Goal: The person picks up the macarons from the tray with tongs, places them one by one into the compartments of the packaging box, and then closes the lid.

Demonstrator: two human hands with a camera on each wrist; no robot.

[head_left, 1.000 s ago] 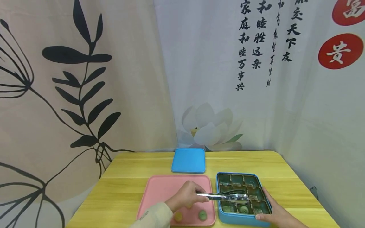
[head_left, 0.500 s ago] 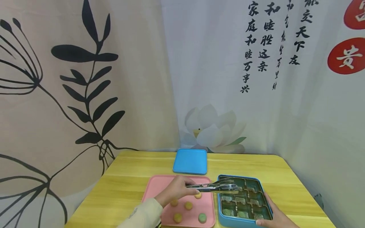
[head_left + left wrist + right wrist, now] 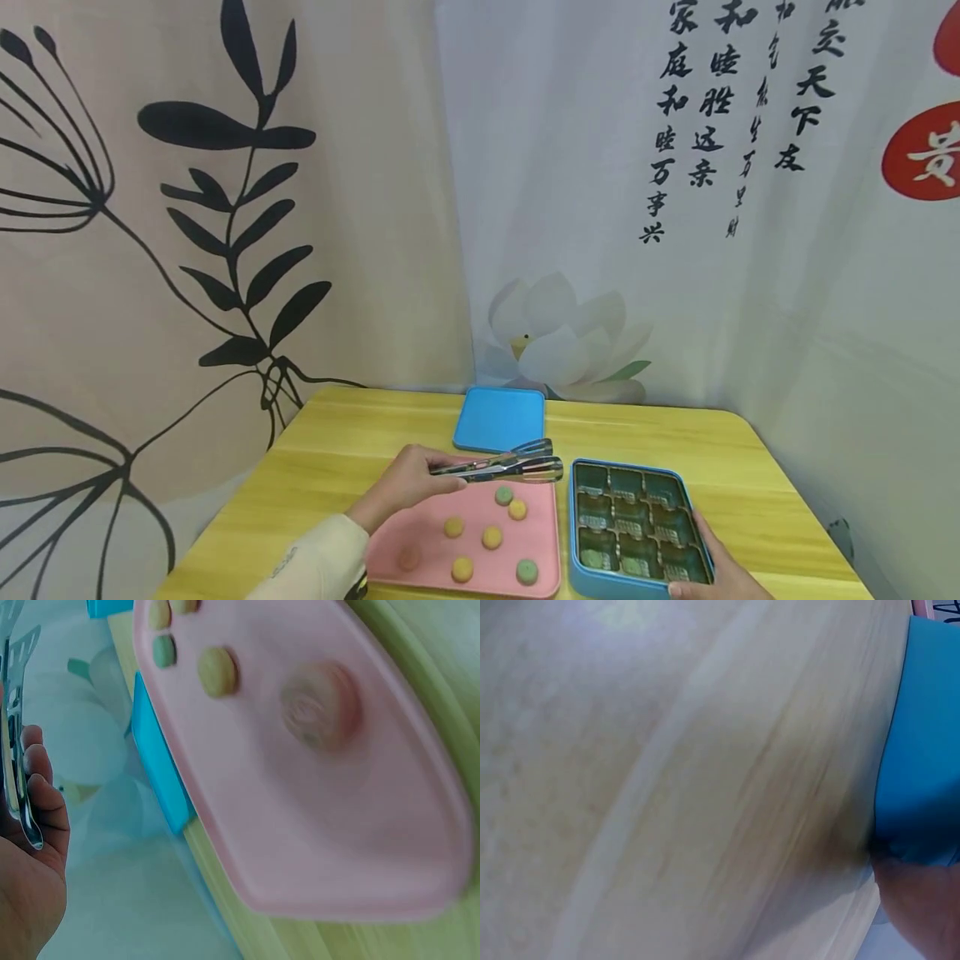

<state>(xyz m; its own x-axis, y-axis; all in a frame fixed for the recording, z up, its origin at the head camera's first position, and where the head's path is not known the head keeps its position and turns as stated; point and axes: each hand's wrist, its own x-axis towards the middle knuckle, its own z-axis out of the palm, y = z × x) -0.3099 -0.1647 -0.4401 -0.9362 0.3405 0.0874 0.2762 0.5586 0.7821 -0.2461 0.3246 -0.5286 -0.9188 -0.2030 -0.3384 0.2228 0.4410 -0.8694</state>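
Observation:
My left hand (image 3: 408, 482) holds metal tongs (image 3: 498, 468) above the far part of a pink tray (image 3: 542, 529); nothing shows between their tips. Several small round cakes lie on the tray: yellow cakes (image 3: 462, 570), green cakes (image 3: 527, 572) and a pinkish-brown cake (image 3: 409, 557), which looks large and blurred in the left wrist view. To the right stands a blue box (image 3: 626, 585) with a divided insert. Its front-left and front-middle compartments hold green cakes (image 3: 596, 558). My right hand (image 3: 723, 573) grips the box's near right corner, thumb at the front; its other fingers are partly hidden.
A flat blue lid or tray (image 3: 500, 418) lies behind the pink tray. All stand on a wood-grain table (image 3: 750, 492), with a printed curtain (image 3: 390, 208) hanging behind it.
My left hand has drawn the tongs left and away from over the box, to above the pink tray, uncovering the compartments and cakes. The right hand has stayed at the box.

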